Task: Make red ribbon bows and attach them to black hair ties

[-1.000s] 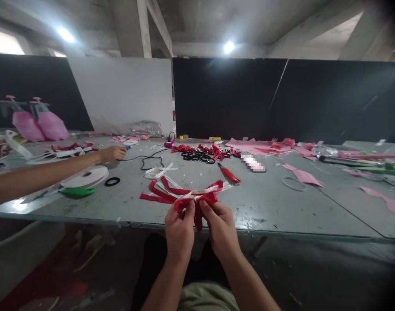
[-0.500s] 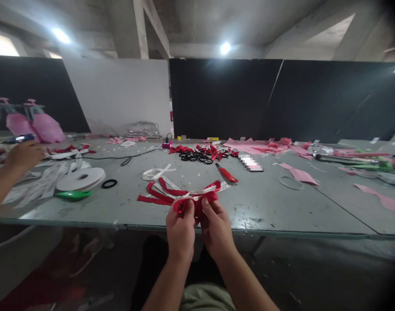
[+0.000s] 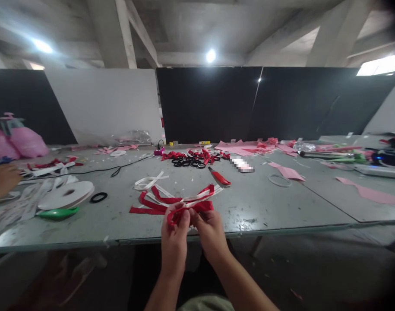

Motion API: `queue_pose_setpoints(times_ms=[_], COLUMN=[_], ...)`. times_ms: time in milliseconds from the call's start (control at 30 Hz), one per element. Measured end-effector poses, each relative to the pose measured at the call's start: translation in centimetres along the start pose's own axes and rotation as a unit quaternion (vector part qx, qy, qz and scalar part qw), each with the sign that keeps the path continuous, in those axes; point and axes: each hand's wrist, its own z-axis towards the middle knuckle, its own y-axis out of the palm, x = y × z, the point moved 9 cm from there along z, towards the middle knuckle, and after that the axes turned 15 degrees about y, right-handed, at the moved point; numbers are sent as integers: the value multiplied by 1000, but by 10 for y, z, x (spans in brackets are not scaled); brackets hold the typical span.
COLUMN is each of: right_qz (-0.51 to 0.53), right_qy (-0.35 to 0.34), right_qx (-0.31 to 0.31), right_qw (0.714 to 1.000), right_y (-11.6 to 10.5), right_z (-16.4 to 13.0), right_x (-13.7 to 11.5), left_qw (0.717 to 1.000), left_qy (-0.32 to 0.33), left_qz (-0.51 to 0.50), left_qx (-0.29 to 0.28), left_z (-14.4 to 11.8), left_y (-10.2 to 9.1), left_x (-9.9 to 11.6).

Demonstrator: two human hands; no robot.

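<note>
Both hands pinch a looped red ribbon (image 3: 204, 206) at the table's front edge. My left hand (image 3: 175, 233) is closed on the loop at its left side, thumb on top. Fingers closed, my right hand (image 3: 210, 233) grips the ribbon's middle close beside the left thumb. Just beyond the hands lie red ribbon strips (image 3: 153, 210) with white printed ribbon (image 3: 197, 197) among them. A red-handled cutter (image 3: 221, 177) rests behind them to the right. The parts of the ribbon under my fingers are hidden.
A pile of red bows with black rings (image 3: 191, 161) lies farther back. To the left are a white ribbon roll (image 3: 66, 194), a green tool (image 3: 58, 213), a black ring (image 3: 98, 197) and a co-worker's hand (image 3: 3, 179). Pink sheets (image 3: 289, 172) lie right.
My hands have drawn closer together on the ribbon, and the right hand's fingertips now meet beside the left thumb. The whole view has shifted slightly to the right.
</note>
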Motion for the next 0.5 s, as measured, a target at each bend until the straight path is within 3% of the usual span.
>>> queue_pose_setpoints(times_ms=[100, 167, 333, 500], right_qz=[49, 100, 172, 186], right_qy=[14, 51, 114, 124], right_qx=[38, 51, 32, 79], right_qw=[998, 992, 978, 971], right_y=[-9, -12, -7, -19], right_z=[-2, -2, 1, 3], right_x=[6, 17, 29, 28], left_qw=[993, 987, 981, 993], left_qy=[-32, -23, -3, 7], left_qz=[48, 88, 154, 87], left_qx=[-102, -132, -120, -74], left_z=[-5, -7, -8, -10], left_y=[13, 12, -3, -9], left_x=[-2, -1, -2, -3])
